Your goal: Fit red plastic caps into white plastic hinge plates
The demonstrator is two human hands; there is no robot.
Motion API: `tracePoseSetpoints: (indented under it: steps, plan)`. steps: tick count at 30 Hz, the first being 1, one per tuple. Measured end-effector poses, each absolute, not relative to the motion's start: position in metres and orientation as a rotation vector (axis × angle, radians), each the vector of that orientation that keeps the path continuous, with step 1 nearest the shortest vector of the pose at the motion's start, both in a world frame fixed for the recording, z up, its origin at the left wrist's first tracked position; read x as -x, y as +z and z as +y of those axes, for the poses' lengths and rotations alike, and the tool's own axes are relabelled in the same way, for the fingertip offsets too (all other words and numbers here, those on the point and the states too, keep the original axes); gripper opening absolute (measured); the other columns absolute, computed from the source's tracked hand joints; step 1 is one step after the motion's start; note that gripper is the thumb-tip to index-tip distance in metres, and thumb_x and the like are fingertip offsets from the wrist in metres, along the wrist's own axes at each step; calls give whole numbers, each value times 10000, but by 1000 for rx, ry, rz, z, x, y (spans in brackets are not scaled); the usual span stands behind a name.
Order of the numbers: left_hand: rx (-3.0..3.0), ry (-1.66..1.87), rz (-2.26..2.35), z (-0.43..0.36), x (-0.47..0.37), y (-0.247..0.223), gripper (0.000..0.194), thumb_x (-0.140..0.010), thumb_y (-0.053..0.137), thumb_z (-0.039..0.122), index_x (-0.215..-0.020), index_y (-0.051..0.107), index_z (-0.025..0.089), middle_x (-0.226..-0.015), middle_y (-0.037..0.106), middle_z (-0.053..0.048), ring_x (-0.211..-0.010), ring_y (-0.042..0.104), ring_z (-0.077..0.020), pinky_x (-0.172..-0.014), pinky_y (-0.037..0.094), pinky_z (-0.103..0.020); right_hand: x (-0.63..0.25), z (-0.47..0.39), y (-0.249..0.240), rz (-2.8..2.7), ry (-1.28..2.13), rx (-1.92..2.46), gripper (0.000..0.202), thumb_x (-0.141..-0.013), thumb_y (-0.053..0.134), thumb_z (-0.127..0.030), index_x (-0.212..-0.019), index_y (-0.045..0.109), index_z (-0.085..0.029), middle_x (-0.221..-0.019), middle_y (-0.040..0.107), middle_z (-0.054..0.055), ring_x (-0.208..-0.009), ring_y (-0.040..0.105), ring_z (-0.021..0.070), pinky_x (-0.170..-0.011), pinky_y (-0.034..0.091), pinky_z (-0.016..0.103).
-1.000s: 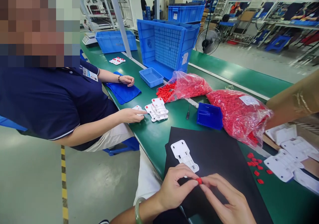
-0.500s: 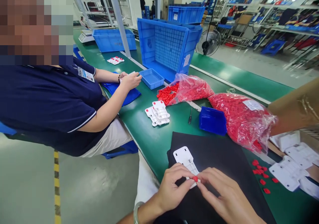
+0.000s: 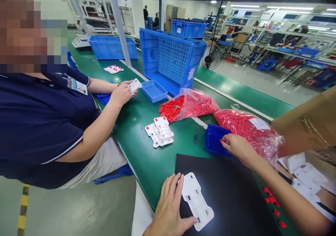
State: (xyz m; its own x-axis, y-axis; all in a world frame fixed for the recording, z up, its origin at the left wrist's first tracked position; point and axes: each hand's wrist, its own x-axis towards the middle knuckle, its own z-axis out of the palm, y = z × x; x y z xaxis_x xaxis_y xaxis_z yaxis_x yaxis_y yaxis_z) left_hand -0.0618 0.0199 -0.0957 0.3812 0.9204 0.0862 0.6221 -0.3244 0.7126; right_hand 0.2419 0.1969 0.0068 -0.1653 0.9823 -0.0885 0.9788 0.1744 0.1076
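A white plastic panel (image 3: 198, 202) with slots and ribs lies on a black mat (image 3: 231, 194). My left hand (image 3: 172, 206) steadies it from the left, thumb on its lower end and fingertips along its upper left edge. My right hand (image 3: 240, 148) is stretched forward over the dark blue bin (image 3: 214, 141), pinching a small red piece (image 3: 222, 141) between thumb and fingers. Beside that hand lies a clear bag of red pieces (image 3: 236, 122). Several loose red pieces (image 3: 276, 213) rest on the green table, partly behind my right forearm.
A co-worker's hands (image 3: 126, 90) hold another white panel (image 3: 135, 85) at the left. Stacked white panels (image 3: 160, 132), a screwdriver (image 3: 195, 134), an opened bag of red pieces (image 3: 194, 104) and a shallow blue tray (image 3: 154, 91) stand ahead. A cardboard box (image 3: 307, 120) borders the right.
My right hand has left the panel and moved forward to the dark blue bin with a red piece. My left hand has let go its pinch and spread along the panel. The co-worker's panel has turned.
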Motion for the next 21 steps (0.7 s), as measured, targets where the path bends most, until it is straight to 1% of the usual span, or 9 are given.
tracePoseSetpoints:
  steps: [3, 7, 10, 14, 18, 21]
  plan:
    - [-2128, 611, 1305, 19, 59, -99, 1188, -600, 804, 457, -1511, 81, 220, -1518, 288, -189, -1363, 270, -447, -1034, 333, -636, -246, 212, -9, 2258, 63, -1847, 253, -892, 470, -274, -835, 691, -166, -825, 712, 89, -748, 664, 195, -618, 420, 261]
    - [-2155, 598, 1269, 22, 58, -93, 1167, -613, 786, 510, -1510, 98, 223, -1510, 308, -188, -1362, 282, -438, -1045, 312, -640, -251, 219, -22, 2248, 92, -1736, 285, -909, 454, -291, -869, 701, -155, -841, 707, 107, -793, 651, 217, -671, 424, 288]
    - [-2163, 591, 1265, 22, 58, -91, 1165, -612, 784, 520, -1510, 105, 222, -1510, 310, -184, -1364, 288, -424, -1064, 292, -641, -255, 224, -27, 2251, 98, -1671, 287, -909, 460, -295, -873, 707, -152, -839, 706, 113, -801, 645, 224, -705, 426, 302]
    - [-2167, 563, 1266, 21, 57, -92, 1191, -599, 793, 521, -1511, 91, 216, -1519, 292, -183, -1374, 275, -415, -1076, 279, -646, -257, 226, -31, 2254, 108, -1638, 289, -908, 461, -289, -865, 708, -144, -842, 707, 127, -799, 643, 233, -712, 427, 313]
    - [-2163, 553, 1262, 22, 58, -93, 1193, -602, 784, 544, -1512, 80, 224, -1519, 293, -183, -1368, 286, -420, -1069, 275, -662, -255, 224, -32, 2275, 118, -1639, 279, -897, 467, -264, -833, 707, -136, -842, 705, 140, -799, 639, 238, -738, 423, 324]
    - [-2160, 578, 1254, 22, 58, -94, 1205, -588, 788, 554, -1512, 85, 231, -1512, 308, -183, -1356, 299, -430, -1065, 280, -661, -254, 223, -26, 2298, 92, -1668, 271, -883, 478, -263, -812, 706, -135, -823, 704, 137, -793, 637, 245, -729, 421, 327]
